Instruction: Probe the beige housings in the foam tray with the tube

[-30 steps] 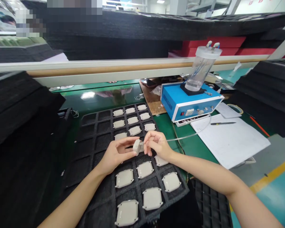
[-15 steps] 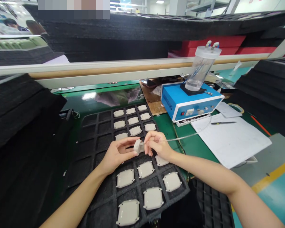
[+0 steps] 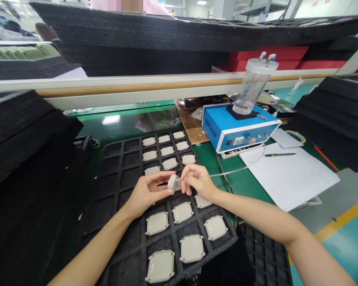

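I saw the left hand [image 3: 139, 195] pinch a pale case [image 3: 172, 184] over the black tray [image 3: 130, 159], and the right hand [image 3: 201, 183] pinch a clear tube [image 3: 235, 171] just to its right. A tug on the tube could have made the case fall.

The right hand [image 3: 197, 183] hides part of the clear tube [image 3: 235, 172]. I can't read the tiny marks on the pale case [image 3: 160, 267] at bottom centre; the top edge crops someone in pink [image 3: 158, 8].
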`<action>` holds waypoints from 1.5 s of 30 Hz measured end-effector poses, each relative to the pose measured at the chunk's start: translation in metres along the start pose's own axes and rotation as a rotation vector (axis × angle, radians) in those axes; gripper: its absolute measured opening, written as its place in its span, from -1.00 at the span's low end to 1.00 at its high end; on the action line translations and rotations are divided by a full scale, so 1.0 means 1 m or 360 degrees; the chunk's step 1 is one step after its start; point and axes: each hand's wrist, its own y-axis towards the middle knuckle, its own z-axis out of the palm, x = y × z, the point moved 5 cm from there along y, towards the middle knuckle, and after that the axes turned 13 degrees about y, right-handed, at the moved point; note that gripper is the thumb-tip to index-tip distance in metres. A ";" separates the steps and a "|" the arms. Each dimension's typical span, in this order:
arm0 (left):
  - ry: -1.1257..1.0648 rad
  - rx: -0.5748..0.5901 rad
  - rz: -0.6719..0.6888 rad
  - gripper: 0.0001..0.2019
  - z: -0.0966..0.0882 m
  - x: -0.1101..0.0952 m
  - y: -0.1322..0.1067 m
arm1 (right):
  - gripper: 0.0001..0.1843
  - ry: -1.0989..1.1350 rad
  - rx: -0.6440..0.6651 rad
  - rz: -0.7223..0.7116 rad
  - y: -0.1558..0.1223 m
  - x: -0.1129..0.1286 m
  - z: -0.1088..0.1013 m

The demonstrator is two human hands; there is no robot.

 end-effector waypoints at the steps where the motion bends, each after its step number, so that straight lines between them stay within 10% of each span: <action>1: 0.0003 0.0004 0.0000 -0.59 0.000 0.000 0.000 | -0.97 0.0002 -0.0002 0.0001 0.000 0.000 0.000; 45: 0.0004 0.0044 0.0033 -0.62 0.001 -0.003 -0.001 | -0.95 -0.0025 -0.0004 0.0030 0.000 -0.001 0.000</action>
